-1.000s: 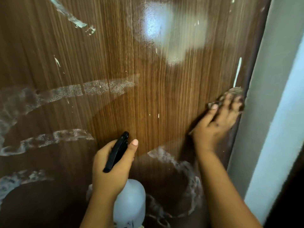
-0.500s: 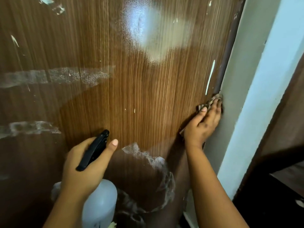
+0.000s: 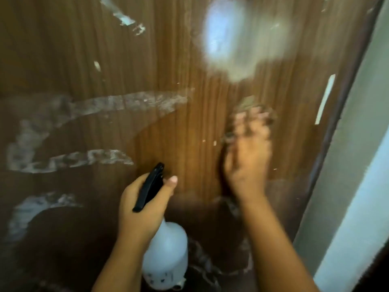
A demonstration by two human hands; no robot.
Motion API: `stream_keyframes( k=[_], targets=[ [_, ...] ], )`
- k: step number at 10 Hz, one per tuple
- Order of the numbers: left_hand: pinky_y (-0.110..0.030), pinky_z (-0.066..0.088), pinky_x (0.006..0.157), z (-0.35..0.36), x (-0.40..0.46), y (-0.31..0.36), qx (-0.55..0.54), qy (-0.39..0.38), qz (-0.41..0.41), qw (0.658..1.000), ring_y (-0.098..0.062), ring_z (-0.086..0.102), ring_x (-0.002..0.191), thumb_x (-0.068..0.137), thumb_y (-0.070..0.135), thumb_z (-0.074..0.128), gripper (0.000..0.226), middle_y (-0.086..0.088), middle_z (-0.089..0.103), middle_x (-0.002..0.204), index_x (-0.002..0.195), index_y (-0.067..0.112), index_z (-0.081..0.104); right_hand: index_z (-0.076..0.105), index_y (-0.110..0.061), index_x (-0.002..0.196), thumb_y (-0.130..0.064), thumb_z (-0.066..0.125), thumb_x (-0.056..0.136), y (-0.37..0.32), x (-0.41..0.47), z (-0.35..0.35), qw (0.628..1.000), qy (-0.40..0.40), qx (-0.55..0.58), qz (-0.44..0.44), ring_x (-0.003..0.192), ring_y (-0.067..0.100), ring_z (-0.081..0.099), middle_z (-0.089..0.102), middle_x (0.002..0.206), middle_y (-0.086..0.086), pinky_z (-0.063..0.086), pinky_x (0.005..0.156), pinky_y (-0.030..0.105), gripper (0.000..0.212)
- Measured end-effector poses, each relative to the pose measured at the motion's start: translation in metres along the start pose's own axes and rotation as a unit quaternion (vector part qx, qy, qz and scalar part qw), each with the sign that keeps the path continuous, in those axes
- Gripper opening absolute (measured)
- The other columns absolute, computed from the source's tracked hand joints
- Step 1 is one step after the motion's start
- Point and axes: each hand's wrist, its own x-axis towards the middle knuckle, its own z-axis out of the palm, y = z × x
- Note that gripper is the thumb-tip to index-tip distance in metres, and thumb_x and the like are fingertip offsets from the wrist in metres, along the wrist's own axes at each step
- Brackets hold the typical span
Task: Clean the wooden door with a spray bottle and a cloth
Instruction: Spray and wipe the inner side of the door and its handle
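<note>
Head view: streaked wooden door beside pale door frame.

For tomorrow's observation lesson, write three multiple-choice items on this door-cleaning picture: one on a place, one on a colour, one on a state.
1. Where is the cloth?
A. under the right hand, on the door
B. on the floor
C. draped over the bottle

2. What colour is the spray bottle's trigger?
A. red
B. black
C. yellow

3. What is the left hand doing?
A. hanging empty
B. pressing flat on the door
C. holding the spray bottle

Answers: 1 A, the right hand presses the cloth against the door. 2 B, the trigger is black. 3 C, the left hand wraps the spray bottle.
</note>
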Motion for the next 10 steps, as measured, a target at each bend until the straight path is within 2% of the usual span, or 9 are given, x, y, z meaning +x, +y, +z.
stream_keyframes(
  k=[1, 2, 3, 4, 6, 7, 8, 9, 10],
  targets=[
    [-0.031, 0.055, 0.07, -0.016, -0.021, 0.013, 0.061, -0.002, 0.119, 0.991, -0.016, 0.07, 0.074, 0.075, 0.066, 0.077, 0.039, -0.004, 0.073, 0.077, 0.08, 0.027, 0.073, 0.009, -0.015, 0.157, -0.041, 0.03, 0.098, 0.039, 0.012, -0.01, 0.982, 0.017, -0.035, 0.183, 0.151, 0.03, 0.001, 0.002, 0.163, 0.013, 0.007, 0.122, 0.049, 0.068],
    [-0.045, 0.059, 0.068, -0.031, -0.016, 0.016, 0.074, 0.017, 0.113, 0.991, -0.026, 0.068, 0.071, 0.073, 0.066, 0.077, 0.043, -0.009, 0.069, 0.072, 0.082, 0.024, 0.07, 0.028, -0.003, 0.151, -0.029, 0.036, 0.102, 0.028, 0.015, -0.012, 0.955, 0.197, 0.033, 0.219, 0.148, 0.038, 0.015, 0.02, 0.158, 0.024, 0.007, 0.122, 0.038, 0.056],
    [-0.047, 0.058, 0.066, -0.046, -0.012, 0.018, 0.082, 0.005, 0.12, 0.989, -0.028, 0.068, 0.068, 0.073, 0.059, 0.076, 0.037, -0.009, 0.068, 0.07, 0.082, 0.024, 0.071, 0.037, 0.001, 0.147, -0.02, 0.038, 0.103, 0.003, 0.021, -0.008, 0.939, 0.246, 0.044, 0.236, 0.144, 0.043, 0.024, 0.029, 0.153, 0.028, 0.01, 0.12, 0.031, 0.048],
    [-0.025, 0.057, 0.064, -0.063, -0.009, 0.021, 0.082, -0.022, 0.111, 0.99, -0.016, 0.071, 0.069, 0.078, 0.052, 0.079, 0.024, -0.003, 0.072, 0.072, 0.083, 0.029, 0.076, 0.037, 0.0, 0.147, -0.022, 0.036, 0.104, 0.001, 0.021, -0.006, 0.938, 0.246, 0.041, 0.241, 0.143, 0.045, 0.025, 0.028, 0.153, 0.028, 0.011, 0.119, 0.032, 0.049],
    [-0.02, 0.055, 0.062, -0.081, 0.001, 0.019, 0.045, 0.03, 0.113, 0.992, -0.012, 0.069, 0.064, 0.074, 0.043, 0.075, 0.011, 0.0, 0.07, 0.066, 0.08, 0.036, 0.079, 0.036, -0.004, 0.149, -0.025, 0.037, 0.105, -0.024, 0.014, 0.0, 0.949, 0.212, 0.072, 0.222, 0.137, 0.05, 0.032, 0.03, 0.152, 0.029, 0.027, 0.112, 0.056, 0.049],
    [-0.019, 0.056, 0.059, -0.084, 0.01, 0.02, 0.057, 0.061, 0.137, 0.987, -0.011, 0.072, 0.064, 0.071, 0.046, 0.076, 0.006, 0.003, 0.073, 0.068, 0.077, 0.048, 0.077, 0.036, -0.002, 0.148, -0.022, 0.04, 0.104, -0.045, 0.011, 0.005, 0.962, 0.188, 0.072, 0.182, 0.138, 0.049, 0.03, 0.03, 0.151, 0.03, 0.024, 0.116, 0.05, 0.048],
    [-0.015, 0.05, 0.048, -0.099, 0.013, 0.025, 0.097, 0.059, 0.147, 0.982, -0.009, 0.068, 0.054, 0.072, 0.065, 0.08, 0.019, 0.0, 0.069, 0.06, 0.078, 0.047, 0.076, 0.039, -0.002, 0.146, -0.019, 0.044, 0.1, -0.059, 0.006, 0.013, 0.98, 0.156, 0.077, 0.091, 0.143, 0.041, 0.022, 0.029, 0.152, 0.029, 0.02, 0.115, 0.047, 0.049],
    [-0.028, 0.057, 0.048, -0.109, 0.022, 0.032, 0.144, 0.016, 0.153, 0.978, -0.01, 0.07, 0.056, 0.068, 0.074, 0.074, 0.024, 0.001, 0.07, 0.061, 0.077, 0.052, 0.073, 0.043, -0.002, 0.143, -0.017, 0.045, 0.099, -0.058, 0.008, 0.015, 0.986, 0.145, 0.074, 0.032, 0.144, 0.038, 0.022, 0.03, 0.152, 0.028, 0.024, 0.112, 0.051, 0.047],
    [-0.025, 0.059, 0.052, -0.118, 0.028, 0.043, 0.17, -0.005, 0.177, 0.969, -0.007, 0.071, 0.059, 0.069, 0.077, 0.071, 0.027, 0.004, 0.072, 0.065, 0.079, 0.052, 0.072, 0.043, -0.001, 0.143, -0.019, 0.044, 0.1, -0.061, 0.019, 0.011, 0.982, 0.159, 0.085, 0.048, 0.142, 0.041, 0.024, 0.032, 0.151, 0.03, 0.024, 0.113, 0.05, 0.046]
  ],
)
